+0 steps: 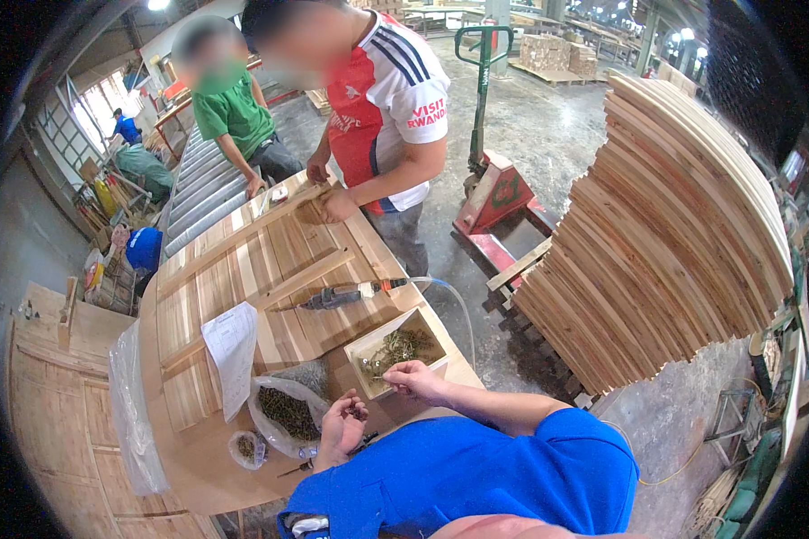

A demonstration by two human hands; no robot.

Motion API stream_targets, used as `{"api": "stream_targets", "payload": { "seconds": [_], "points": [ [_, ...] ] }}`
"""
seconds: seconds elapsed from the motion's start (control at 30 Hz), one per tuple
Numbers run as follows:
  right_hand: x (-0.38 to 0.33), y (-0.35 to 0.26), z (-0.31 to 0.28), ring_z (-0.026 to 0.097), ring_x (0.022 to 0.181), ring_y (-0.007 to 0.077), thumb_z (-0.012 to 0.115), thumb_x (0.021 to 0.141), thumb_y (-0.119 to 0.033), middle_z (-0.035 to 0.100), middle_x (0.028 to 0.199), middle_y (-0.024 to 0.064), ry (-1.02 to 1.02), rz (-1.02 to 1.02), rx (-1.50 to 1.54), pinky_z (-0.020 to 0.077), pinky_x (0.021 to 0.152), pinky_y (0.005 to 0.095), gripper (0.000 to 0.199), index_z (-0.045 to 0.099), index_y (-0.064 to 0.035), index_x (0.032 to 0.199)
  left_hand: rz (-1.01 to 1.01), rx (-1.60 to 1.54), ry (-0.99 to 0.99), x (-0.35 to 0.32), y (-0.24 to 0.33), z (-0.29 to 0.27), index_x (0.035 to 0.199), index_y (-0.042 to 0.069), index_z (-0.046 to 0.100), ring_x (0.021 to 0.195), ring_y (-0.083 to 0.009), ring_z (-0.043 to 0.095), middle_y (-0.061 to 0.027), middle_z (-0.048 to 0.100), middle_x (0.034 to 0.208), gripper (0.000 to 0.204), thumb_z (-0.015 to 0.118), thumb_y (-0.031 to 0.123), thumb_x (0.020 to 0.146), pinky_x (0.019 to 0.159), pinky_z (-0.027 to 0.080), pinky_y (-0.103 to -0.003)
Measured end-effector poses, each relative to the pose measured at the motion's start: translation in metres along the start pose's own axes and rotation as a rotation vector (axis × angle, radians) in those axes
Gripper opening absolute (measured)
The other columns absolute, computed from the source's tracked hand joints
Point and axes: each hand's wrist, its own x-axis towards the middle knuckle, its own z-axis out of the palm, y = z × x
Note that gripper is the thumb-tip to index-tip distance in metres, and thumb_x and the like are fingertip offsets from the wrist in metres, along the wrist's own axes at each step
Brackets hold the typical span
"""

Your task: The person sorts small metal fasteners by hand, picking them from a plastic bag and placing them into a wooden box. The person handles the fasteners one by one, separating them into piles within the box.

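Observation:
My right hand (413,381) is over the near edge of a shallow box (358,352) of small brass-coloured metal fittings (403,349). Its thumb and fingertips pinch together; what they hold is too small to name. Close by on the left, my left hand (342,426) is turned palm up, its fingers curled around small dark metal pieces (358,412). Beside it an opened clear plastic bag (307,445) holds many small dark brass-toned pieces (285,413). A smaller clear bag (247,451) of similar pieces lies further left.
A power screwdriver (342,296) with a hose lies on the slatted wooden panel (189,310), near a paper sheet (231,346). Across the table a person in a red-and-white shirt (391,117) touches the panel. Stacked boards (665,242) and a pallet jack (499,202) stand right.

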Motion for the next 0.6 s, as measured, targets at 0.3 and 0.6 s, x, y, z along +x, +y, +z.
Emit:
{"api": "stream_targets", "payload": {
  "seconds": [0.3, 0.6],
  "points": [
    [-0.012, 0.005, -0.015, 0.047, 0.054, 0.0048, 0.060, 0.084, -0.016, 0.056, 0.070, -0.0030, 0.052, -0.027, 0.087, 0.0327, 0.045, 0.0181, 0.010, 0.058, -0.0082, 0.090, 0.106, 0.069, -0.028, 0.008, -0.003, 0.003, 0.104, 0.002, 0.053, 0.089, -0.0200, 0.061, -0.0123, 0.060, 0.100, 0.017, 0.048, 0.004, 0.089, 0.074, 0.053, -0.028],
    [-0.014, 0.005, -0.001, 0.050, 0.058, 0.0042, 0.059, 0.084, -0.014, 0.058, 0.073, -0.0012, -0.033, -0.100, 0.013, 0.0369, 0.048, 0.0177, 0.013, 0.058, -0.0057, 0.093, 0.115, 0.273, -0.044, 0.007, -0.007, 0.005, 0.097, 0.004, 0.058, 0.072, -0.0150, 0.061, -0.0080, 0.064, 0.086, 0.012, 0.051, 0.011, 0.090, 0.066, 0.053, -0.026]
  ]
}}
